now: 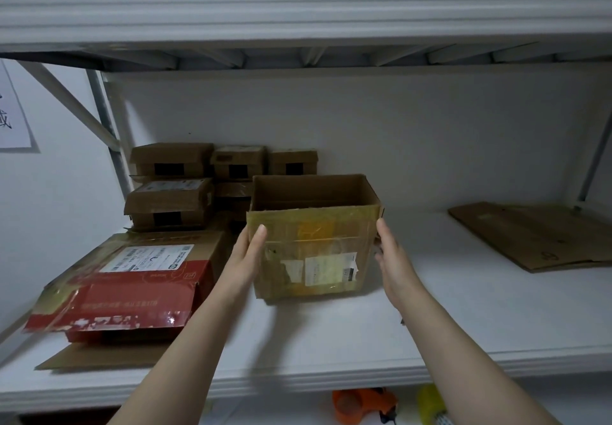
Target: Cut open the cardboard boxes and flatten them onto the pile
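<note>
- Cardboard box [314, 249] stands upright at the middle of the white shelf [331, 342], top open and inside bare; its front face is covered in yellowish tape and carries torn white labels; whether its base rests on the shelf or hangs just above it cannot be told
- The left hand [246, 255] grips the box's left front corner; the thumb [260, 236] lies across the front face, and the fingers are hidden behind the left wall
- The right hand [394, 259] lies beside the box's right wall with fingers nearly straight and thumb pointing up near the top edge; it seems to touch the wall, though contact is not certain
- The two hands are apart, with the box between them
- Flattened cardboard [536, 236] lies on the same shelf, well apart to the right, near the back
- A red-and-brown box [132, 279] with a white label sits just left of the left forearm, on a flat cardboard sheet [99, 355]
- Small brown boxes [172, 186] are stacked behind it, against the back wall
- An orange tape dispenser [364, 404] and a blurred yellow object [430, 401] show below the shelf's front edge
- A paper sign [13, 116] hangs on the wall at far left; an upper shelf [298, 4] spans the top
</note>
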